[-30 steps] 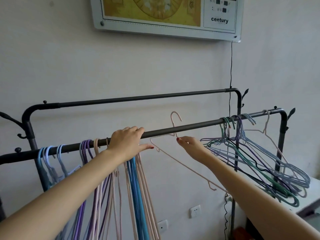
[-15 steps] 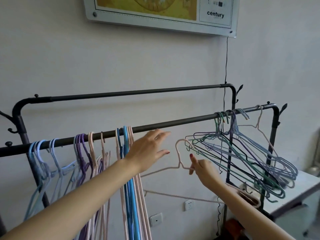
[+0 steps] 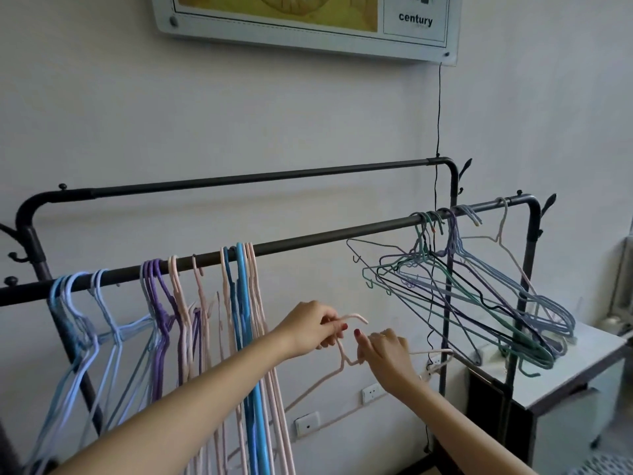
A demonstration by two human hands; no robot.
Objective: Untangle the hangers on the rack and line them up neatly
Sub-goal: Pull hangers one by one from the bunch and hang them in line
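A black double-rail rack stands by the wall; its front rail (image 3: 308, 240) carries the hangers. On the left hang blue, purple and pink hangers (image 3: 164, 303) in a row. At the right end a tangled bunch of green, purple, blue and black hangers (image 3: 472, 296) slants off the rail. Below the rail, a pink hanger (image 3: 344, 361) is off the rack. My left hand (image 3: 311, 329) grips its hook. My right hand (image 3: 387, 351) grips its neck and shoulder just to the right.
A rear rail (image 3: 260, 178) runs higher behind. A white cabinet (image 3: 561, 382) stands under the tangled bunch at right. A framed poster (image 3: 308, 25) hangs on the wall above, and a black cord (image 3: 439, 108) drops from it. Wall sockets (image 3: 371, 394) sit low.
The pink hanger came off the front rail and dropped below it. My left hand left the rail and took the hanger's hook. My right hand stayed on the hanger.
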